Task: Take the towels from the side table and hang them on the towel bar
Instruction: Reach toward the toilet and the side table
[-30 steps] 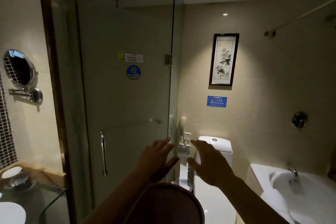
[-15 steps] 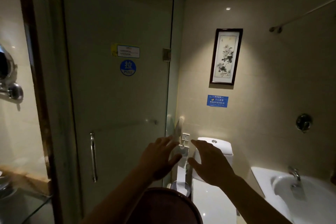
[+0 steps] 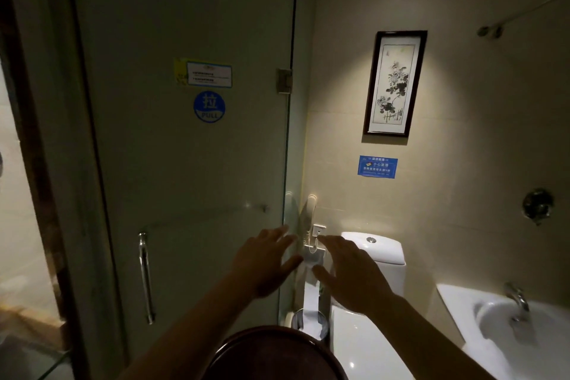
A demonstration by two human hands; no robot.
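Note:
No towel is in view in this dim bathroom. My left hand and my right hand are both stretched forward with fingers spread, holding nothing. A round dark wooden side table sits just below my arms, its top bare. A thin metal bar shows faintly through the glass shower door, at about the height of my left hand and behind it.
The shower door has a vertical handle and a blue PULL sticker. A white toilet, a wall phone and a small bin stand ahead. A bathtub with a tap is at the right.
The view has swung right and moved closer to the shower door; the round mirror and glass counter have slid out at the left. Both hands stay outstretched and empty.

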